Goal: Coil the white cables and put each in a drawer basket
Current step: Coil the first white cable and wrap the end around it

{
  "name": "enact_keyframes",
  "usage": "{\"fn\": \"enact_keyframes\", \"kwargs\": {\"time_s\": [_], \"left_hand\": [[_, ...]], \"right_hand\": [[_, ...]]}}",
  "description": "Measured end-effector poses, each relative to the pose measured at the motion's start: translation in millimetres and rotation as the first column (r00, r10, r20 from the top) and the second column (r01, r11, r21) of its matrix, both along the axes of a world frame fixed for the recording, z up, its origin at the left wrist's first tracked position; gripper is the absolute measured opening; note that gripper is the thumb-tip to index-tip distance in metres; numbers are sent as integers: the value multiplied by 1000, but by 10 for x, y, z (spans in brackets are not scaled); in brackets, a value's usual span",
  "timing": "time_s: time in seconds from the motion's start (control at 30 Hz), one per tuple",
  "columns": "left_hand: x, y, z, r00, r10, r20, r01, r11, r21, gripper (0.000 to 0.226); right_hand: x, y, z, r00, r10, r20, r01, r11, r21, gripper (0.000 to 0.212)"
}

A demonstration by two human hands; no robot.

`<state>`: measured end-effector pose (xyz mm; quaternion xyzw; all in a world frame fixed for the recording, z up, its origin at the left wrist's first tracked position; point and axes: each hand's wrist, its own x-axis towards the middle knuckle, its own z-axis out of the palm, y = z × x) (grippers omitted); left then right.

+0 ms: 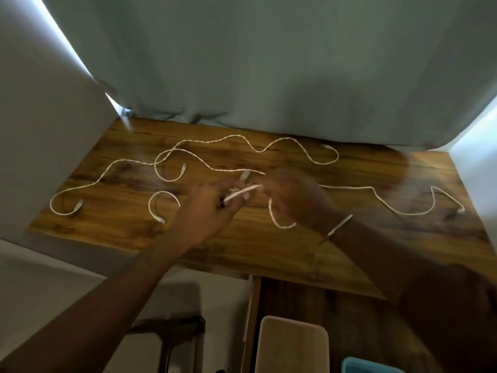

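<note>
Wooden tabletop (255,246) carries white braided cables; the count is uncertain where the strands cross, roughly four. Left of both hands lie a long cable (107,170) and a short curl (161,200). Left hand (212,208) pinches a cable end (242,191). Right hand (295,197), blurred, grips that cable's loop (279,222). Baskets (293,343) below are cropped.

white cables (223,142) sprawl uncoiled; beige basket (291,345) sits below.

Dim, blurred frame; daylight glares past curtain edges.
</note>
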<state>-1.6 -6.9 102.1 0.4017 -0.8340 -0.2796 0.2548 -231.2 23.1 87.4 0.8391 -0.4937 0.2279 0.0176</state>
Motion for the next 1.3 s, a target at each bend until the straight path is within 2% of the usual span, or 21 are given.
{"fn": "enact_keyframes", "kwargs": {"time_s": [0.07,0.13,0.2,0.23,0.3,0.37,0.43,0.5,0.57,0.6,0.63,0.67,0.7,0.77,0.8,0.87,0.93,1.0,1.1,1.2,1.3], "left_hand": [[215,-86,230,998,-56,1,56,998,31,17],[423,-123,425,994,-103,21,101,992,73,23],[478,-76,602,996,-87,-33,91,986,140,27],[420,-34,691,993,-72,-93,86,983,163,28],[188,97,906,975,-53,-214,101,970,220,31],[-22,241,1161,938,-23,-346,139,938,317,35],[-90,342,1360,865,37,-501,226,861,456,39],[-64,461,1528,731,53,-681,443,722,531,38],[-52,575,1671,564,99,-820,625,599,501,36],[-62,619,1731,502,117,-857,666,580,469,36],[-92,653,1776,480,119,-869,674,584,452,36],[-135,673,1797,512,93,-854,649,609,456,35],[-178,675,1783,582,38,-812,594,662,457,34],[-251,666,1699,724,-73,-686,453,799,394,34],[-279,673,1664,767,-98,-635,406,839,361,35],[-291,708,1582,809,-159,-566,368,888,275,36],[-262,745,1499,856,-283,-433,349,934,80,37],[-203,811,1477,892,-356,-278,360,932,-38,38],[-139,875,1513,880,-413,-235,429,903,18,33],[-48,931,1578,876,-407,-258,428,903,27,35],[-47,1101,1698,834,-374,-406,455,881,125,43]], "right_hand": [[-254,-18,360,991,-135,3,135,988,-76,26],[-533,-3,688,924,-382,34,383,923,-26,28],[-619,48,843,868,-497,2,496,867,58,35],[-538,80,877,873,-488,-14,488,870,68,41],[-199,148,878,930,-368,7,367,930,35,51],[193,260,899,955,-218,203,213,976,44,39],[379,363,904,886,-230,403,234,971,41,17],[401,509,855,796,-349,495,358,930,81,9],[380,672,762,747,-429,508,372,903,216,6],[390,763,735,759,-464,457,344,881,323,6],[419,850,733,793,-489,363,325,844,426,9],[473,931,781,836,-488,251,312,799,514,14],[536,998,849,869,-457,190,284,775,565,20],[643,1104,1025,895,-388,218,187,772,607,24],[674,1158,1155,888,-391,243,151,746,649,23],[670,1248,1387,883,-405,237,95,649,755,19],[645,1344,1576,930,-328,168,71,606,792,19],[593,1420,1761,981,-192,-19,150,698,700,25],[516,1498,2027,981,-165,-105,195,849,491,25],[374,1498,2300,979,-203,-18,200,941,272,29],[175,1429,2516,979,-174,110,168,984,65,28]]}}
